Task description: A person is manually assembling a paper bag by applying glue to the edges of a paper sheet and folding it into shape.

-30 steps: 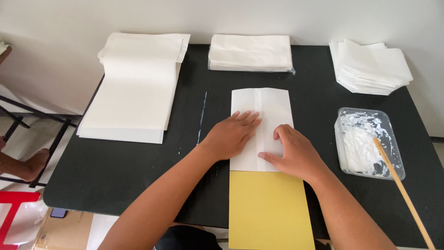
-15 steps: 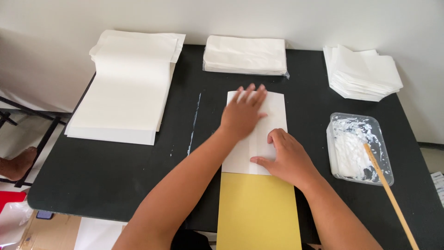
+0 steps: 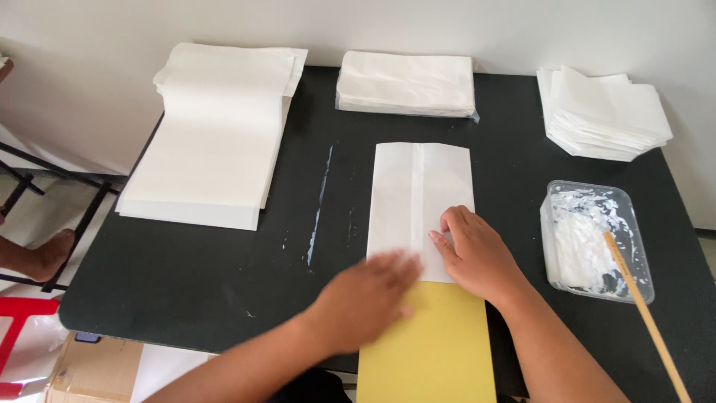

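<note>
On the black table [image 3: 209, 298] lies a big stack of white sheets [image 3: 216, 142] at far left, with two smaller stacks [image 3: 406, 82] along the back; at centre a folded white sheet [image 3: 418, 186] rests with its near end on a yellow board [image 3: 432, 351]. Half a second ago the left hand [image 3: 369, 298] lay high on the sheet; now it has swept back to the near edge (blurred, flat, gripping nothing), so the seam looks pressed down. Flat and open, the right hand [image 3: 477, 254] pins the lower right corner; a paste tray [image 3: 597, 239] with its stick [image 3: 645, 317] sits untouched at right.
</note>
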